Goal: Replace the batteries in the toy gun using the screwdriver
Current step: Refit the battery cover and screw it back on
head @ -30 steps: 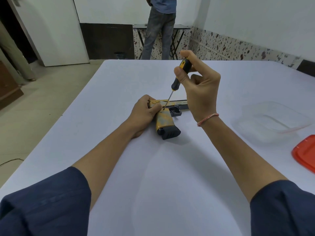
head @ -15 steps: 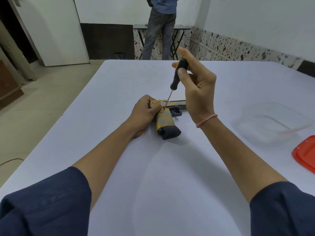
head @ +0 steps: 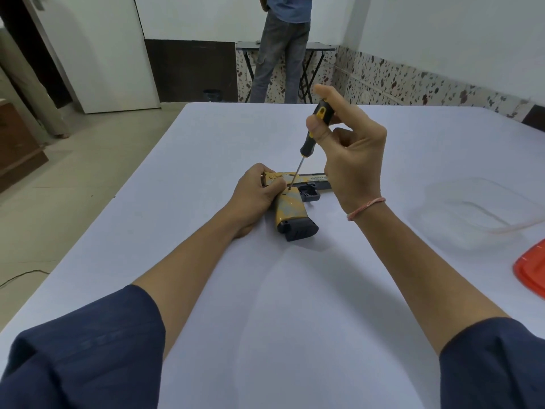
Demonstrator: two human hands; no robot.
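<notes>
Mid-counter, loosening the cover screw: left hand [head: 253,193] clamped on toy gun [head: 292,206], right hand [head: 351,154] pinching screwdriver [head: 309,137], tip seated above the grip; next, probably steady turns without slipping.

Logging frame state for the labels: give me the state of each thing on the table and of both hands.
toy gun: flat on its side, closed
screwdriver: tilted, tip on the gun
left hand: gripping the gun's rear
right hand: fingers pinching the screwdriver handle
clear container: open, looks empty
red lid: off, lying apart
</notes>
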